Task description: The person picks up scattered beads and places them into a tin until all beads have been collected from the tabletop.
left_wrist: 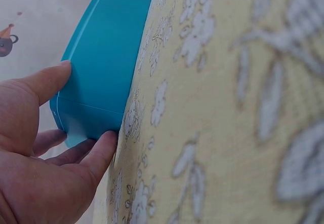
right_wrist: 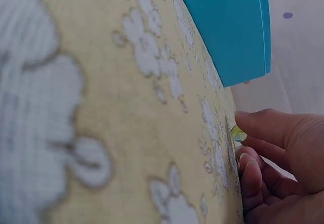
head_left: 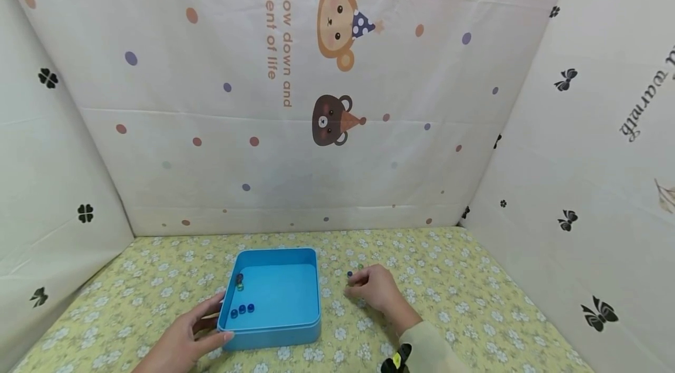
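Observation:
A square blue plastic box (head_left: 279, 335) stands open-topped on the cloth. My left hand (head_left: 192, 326) grips its near left corner, thumb against the front wall and fingers along the left side. Several dark blue marbles (head_left: 242, 309) sit in a row inside it near the front left, and a green marble (head_left: 240, 287) lies behind them beside a dark reddish one (head_left: 239, 278). To the right of the box, my right hand (head_left: 377, 288) is low over the cloth. Thumb and forefinger pinch a clear yellow-green marble (right_wrist: 237, 134) close to the surface.
Just beyond the right hand, a dark blue marble (head_left: 350, 273) and a green one (head_left: 361, 266) lie on the yellow floral cloth (head_left: 422, 279). White printed curtains (head_left: 221, 174) enclose the table at the back and both sides.

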`<move>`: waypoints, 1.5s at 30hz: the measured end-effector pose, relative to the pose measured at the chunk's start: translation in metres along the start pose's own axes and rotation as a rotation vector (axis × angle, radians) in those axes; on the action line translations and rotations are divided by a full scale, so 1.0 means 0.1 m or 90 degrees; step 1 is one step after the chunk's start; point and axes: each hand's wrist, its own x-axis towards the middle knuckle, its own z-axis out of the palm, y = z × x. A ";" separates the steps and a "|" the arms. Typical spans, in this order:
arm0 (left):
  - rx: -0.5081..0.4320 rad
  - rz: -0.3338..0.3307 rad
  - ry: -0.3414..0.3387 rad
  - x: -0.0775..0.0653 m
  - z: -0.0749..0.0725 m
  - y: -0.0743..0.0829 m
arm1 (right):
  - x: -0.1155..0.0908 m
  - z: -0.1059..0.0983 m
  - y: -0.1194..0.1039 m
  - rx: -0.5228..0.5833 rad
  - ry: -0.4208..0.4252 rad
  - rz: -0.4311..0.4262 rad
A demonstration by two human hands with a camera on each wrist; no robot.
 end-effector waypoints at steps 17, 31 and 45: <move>-0.008 0.001 -0.007 -0.01 -0.01 0.01 | 0.00 0.02 -0.01 -0.023 0.012 -0.004; 0.004 -0.011 0.017 0.01 0.01 0.02 | 0.01 -0.02 -0.05 -0.048 0.002 0.000; 0.002 -0.014 0.016 0.02 0.00 -0.01 | 0.00 -0.02 -0.02 -0.036 -0.006 0.009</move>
